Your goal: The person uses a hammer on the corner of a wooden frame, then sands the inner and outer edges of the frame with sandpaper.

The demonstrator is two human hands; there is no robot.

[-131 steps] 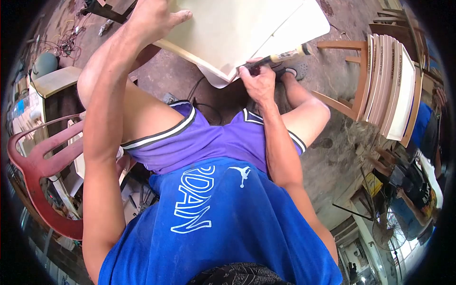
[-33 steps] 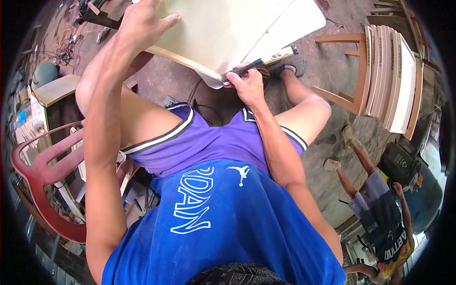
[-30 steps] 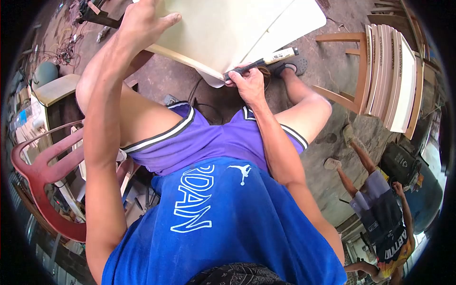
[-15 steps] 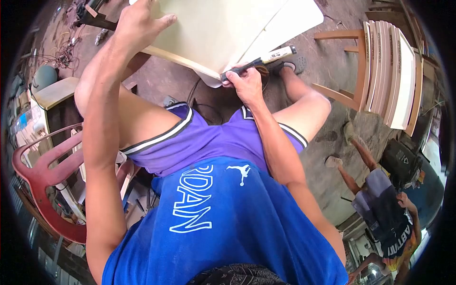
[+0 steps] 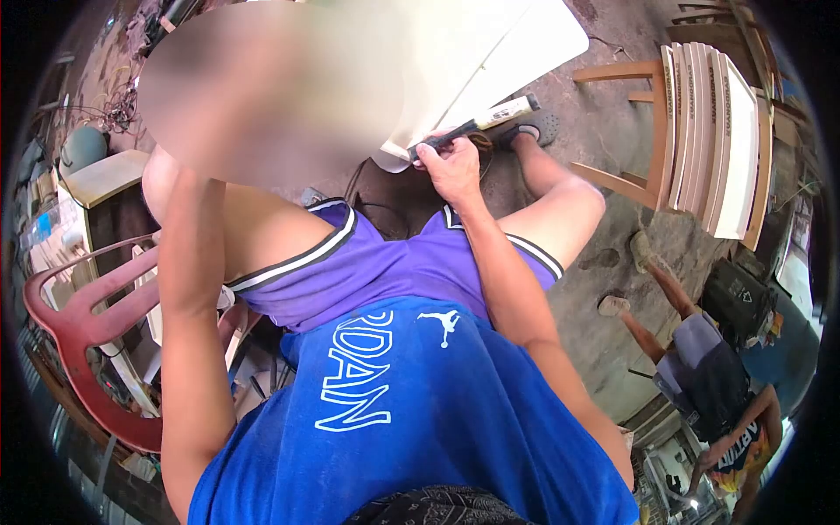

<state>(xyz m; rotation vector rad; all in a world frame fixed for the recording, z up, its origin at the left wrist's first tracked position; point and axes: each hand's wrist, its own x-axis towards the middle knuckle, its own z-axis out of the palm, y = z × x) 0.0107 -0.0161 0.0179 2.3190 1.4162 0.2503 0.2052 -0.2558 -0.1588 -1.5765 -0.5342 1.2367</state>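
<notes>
A pale flat panel (image 5: 516, 44) with a seam across it lies in front of my knees. My right hand (image 5: 455, 166) is closed around the black end of a long slim tool; its pale, labelled barrel (image 5: 507, 111) points up and to the right. The black end is right at the panel's near corner. My left forearm (image 5: 197, 236) reaches forward over the panel's left side, but a large blurred patch covers the left hand and whatever it touches.
A red plastic chair (image 5: 79, 341) stands on the left, near a wooden-topped cabinet (image 5: 105, 178). To the right, several boards (image 5: 722, 140) lean on a wooden frame (image 5: 654, 122). Another person (image 5: 709, 376) is at the lower right. Cables (image 5: 109, 114) lie on the floor.
My right hand and the tool have shifted slightly down. The left hand, seen before with fingers spread over the panel, is now blurred out. The other person's arms have moved.
</notes>
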